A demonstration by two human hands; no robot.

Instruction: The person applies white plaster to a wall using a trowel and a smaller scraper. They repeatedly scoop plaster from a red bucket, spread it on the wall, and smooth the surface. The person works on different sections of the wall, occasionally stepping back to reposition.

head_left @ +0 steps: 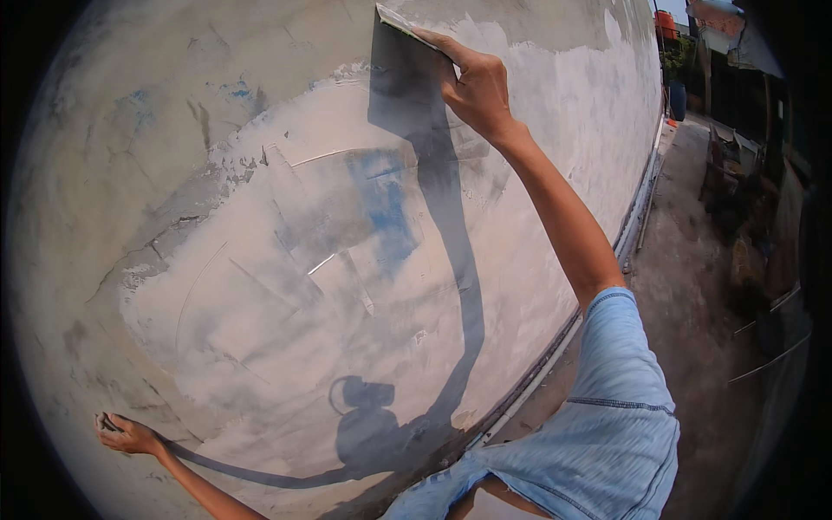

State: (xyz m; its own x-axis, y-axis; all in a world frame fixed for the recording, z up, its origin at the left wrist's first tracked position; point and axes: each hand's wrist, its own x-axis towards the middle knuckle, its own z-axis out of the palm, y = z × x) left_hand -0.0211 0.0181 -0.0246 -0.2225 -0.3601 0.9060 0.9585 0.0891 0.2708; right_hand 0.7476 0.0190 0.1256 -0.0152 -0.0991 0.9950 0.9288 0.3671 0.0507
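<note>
Right hand (479, 91) is grasping a flat blade (402, 23) high on the wall (286, 43).
Fingers and thumb are pinching the blade's near end; it is probably light, thin and slightly springy, stiffest along its length, so that end is offering the surest hold, though wet residue could be making it slippery. Whether its edge is touching the wall, I cannot tell. Below, a pale coat (563, 130) is spreading across the surface. Well apart at lower left, the left hand (130, 435) is curling its fingers near the wall; its grip is unclear.
</note>
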